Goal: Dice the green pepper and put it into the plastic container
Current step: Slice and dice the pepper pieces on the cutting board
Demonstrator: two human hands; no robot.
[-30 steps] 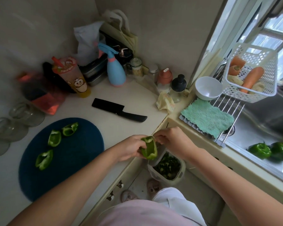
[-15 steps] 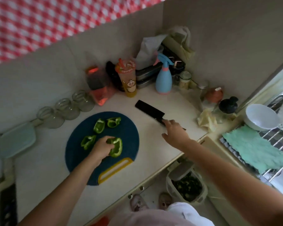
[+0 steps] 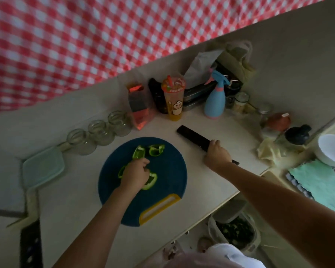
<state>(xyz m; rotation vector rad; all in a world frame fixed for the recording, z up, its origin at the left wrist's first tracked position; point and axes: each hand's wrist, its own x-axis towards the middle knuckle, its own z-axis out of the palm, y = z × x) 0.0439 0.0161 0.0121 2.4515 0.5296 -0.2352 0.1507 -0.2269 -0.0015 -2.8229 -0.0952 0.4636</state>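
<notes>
**Head view**

- Left hand (image 3: 136, 174): fingers curled downward, gripping the nearest pepper piece (image 3: 150, 182) against the cutting board (image 3: 168, 165). The thumb's position cannot be made out.
- Right hand (image 3: 218, 153): fingers wrapped closed round the handle of the knife (image 3: 191, 137). The black blade lies on the counter (image 3: 234, 132) and points away to the left. The butt of the handle shows past the wrist.
- Green pepper pieces, four, all on the board:
  - Two sit side by side at the far edge, one (image 3: 138, 151) just left of the other (image 3: 156, 150).
  - A third (image 3: 121, 171) is mostly hidden behind the left hand.
  - The fourth is the gripped one.
- Cutting board, one: round, dark blue, with a yellow handle slot at the near edge.
- Plastic container (image 3: 43, 167), one: pale green and flat-topped. It is on the counter left of the board, apart from it, and no pepper is visible on it.
- Glass jars (image 3: 101, 132), three, in a row behind the board.
- Spray bottle (image 3: 215, 105), one, blue, upright near the wall.
- Cartoon cup (image 3: 173, 98), one, upright.
- White bowl (image 3: 331, 149), one, at the right edge.
- Floor bin (image 3: 234, 230), one, holding dark green scraps.
</notes>
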